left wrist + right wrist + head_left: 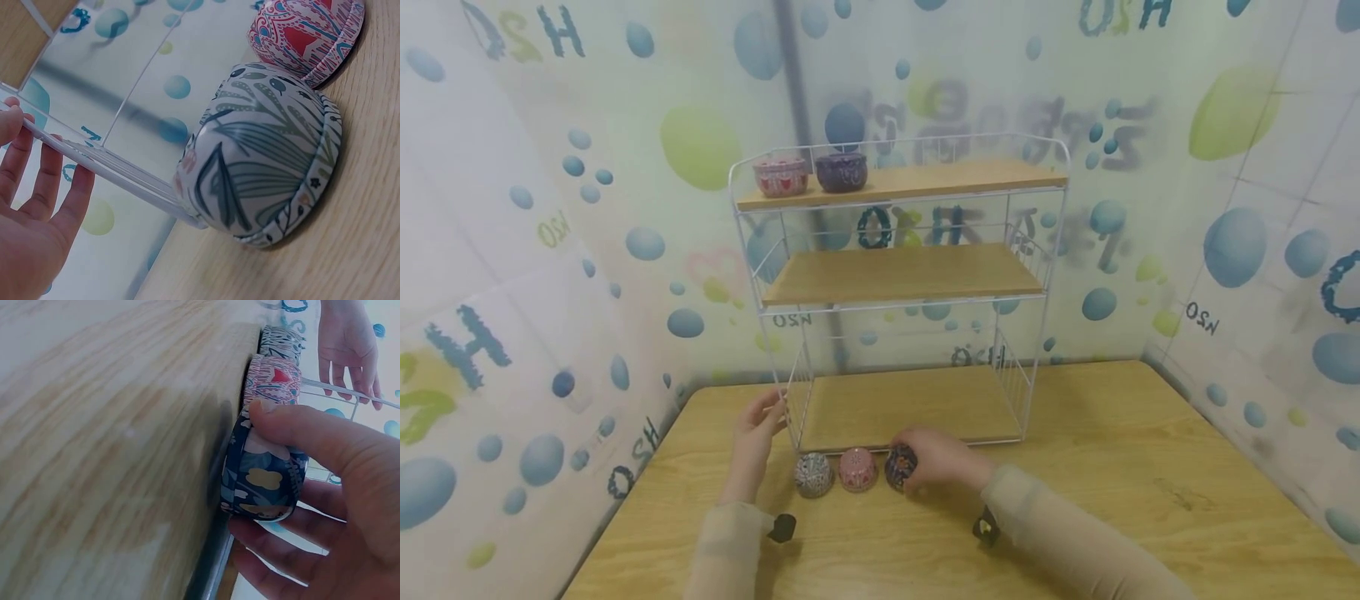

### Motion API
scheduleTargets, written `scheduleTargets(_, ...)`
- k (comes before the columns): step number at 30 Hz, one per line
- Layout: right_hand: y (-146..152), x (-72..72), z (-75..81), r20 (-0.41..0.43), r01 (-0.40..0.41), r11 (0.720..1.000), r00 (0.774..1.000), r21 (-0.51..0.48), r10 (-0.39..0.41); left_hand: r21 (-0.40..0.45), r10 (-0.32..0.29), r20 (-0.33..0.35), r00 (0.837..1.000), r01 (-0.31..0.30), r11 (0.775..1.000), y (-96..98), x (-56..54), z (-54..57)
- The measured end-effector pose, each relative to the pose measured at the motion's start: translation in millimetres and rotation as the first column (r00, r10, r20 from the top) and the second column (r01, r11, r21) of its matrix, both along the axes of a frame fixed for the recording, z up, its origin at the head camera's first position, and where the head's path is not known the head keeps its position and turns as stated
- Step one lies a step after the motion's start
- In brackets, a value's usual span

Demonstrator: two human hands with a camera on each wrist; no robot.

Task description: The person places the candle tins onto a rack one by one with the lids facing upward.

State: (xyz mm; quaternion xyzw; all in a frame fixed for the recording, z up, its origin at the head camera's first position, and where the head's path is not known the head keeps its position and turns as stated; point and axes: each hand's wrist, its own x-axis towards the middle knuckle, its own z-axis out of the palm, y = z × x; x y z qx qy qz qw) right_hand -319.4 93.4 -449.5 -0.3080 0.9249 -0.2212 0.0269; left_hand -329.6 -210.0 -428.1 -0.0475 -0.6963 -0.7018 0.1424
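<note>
Three small round patterned tins stand in a row on the table along the rack's front edge, rims down. On the right is a dark blue floral tin (265,472); my right hand (942,460) grips it between thumb and fingers. A pink-and-red tin (857,469) sits in the middle. At the left end is a white tin with grey-green leaves (262,156). My left hand (760,421) holds the left side of the white wire frame (115,169) of a three-tier rack, thumb on one side and fingers on the other.
On the rack's top shelf (955,177), a pink tin (781,177) and a dark purple tin (841,172) stand at the left. Below are a wooden middle shelf (902,273) and bottom shelf (910,406). A patterned curtain (700,250) surrounds the wooden table (1112,467).
</note>
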Motion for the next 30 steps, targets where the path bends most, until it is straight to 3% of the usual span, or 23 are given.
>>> scheduleTargets(8, 2, -1.4, 2.6, -0.003, -0.009, 0.999, 1.000, -0.042, 0.009, -0.018, 0.020, -0.015, 1.000, -0.020, 1.000, -4.4, -7.8, -12.4)
scheduleTargets(16, 2, -4.9, 8.6, -0.012, -0.004, 0.993, 1.000, -0.115, 0.002, -0.021, 0.019, -0.036, 0.999, -0.020, 1.000, -4.0, -10.9, -9.1)
scheduleTargets(23, 4, -5.4, 9.0, -0.056, -0.016, 0.994, 0.998, -0.111, 0.010, 0.015, -0.009, 0.030, 1.000, 0.009, 1.000, -5.5, -9.8, -7.4)
scheduleTargets(30, 6, -5.2, 12.7, -0.076, -0.034, 0.994, 0.997, -0.108, 0.026, 0.019, 0.004, 0.014, 1.000, -0.004, 1.000, -4.7, -10.3, -9.1)
